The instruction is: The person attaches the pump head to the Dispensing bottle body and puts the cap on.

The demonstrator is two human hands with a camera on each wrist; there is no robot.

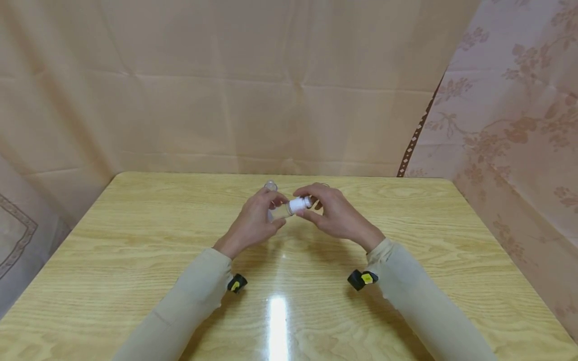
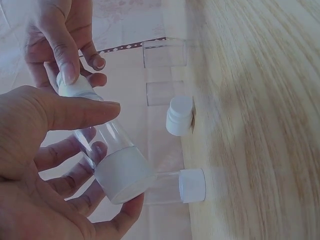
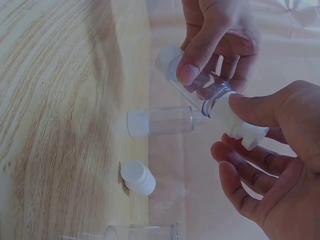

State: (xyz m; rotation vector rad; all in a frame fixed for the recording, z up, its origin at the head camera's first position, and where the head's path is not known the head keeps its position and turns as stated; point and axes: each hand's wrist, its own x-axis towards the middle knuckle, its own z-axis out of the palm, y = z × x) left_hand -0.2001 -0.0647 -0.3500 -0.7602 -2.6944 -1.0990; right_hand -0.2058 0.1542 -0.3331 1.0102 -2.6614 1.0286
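Observation:
Over the far middle of the table, my left hand [image 1: 256, 216] holds a clear bottle [image 1: 279, 212] by its body, tilted. The bottle's white base [image 2: 125, 175] shows in the left wrist view, between thumb and fingers. At the bottle's other end is a white pump head [image 1: 298, 204], its collar at the neck. My right hand [image 1: 335, 213] pinches that collar between thumb and fingers. Clear threads [image 3: 216, 97] show beside the collar in the right wrist view; how far the collar sits over them I cannot tell.
Behind the hands, a second clear bottle [image 3: 170, 120] with a white base stands upright on the table [image 1: 158, 250]. Beside it is another white pump head [image 3: 137, 177]. Two clear caps, a nearer one [image 2: 165, 93] and a farther one [image 2: 165, 53], stand past it. A curtain [image 1: 253, 100] hangs behind the table.

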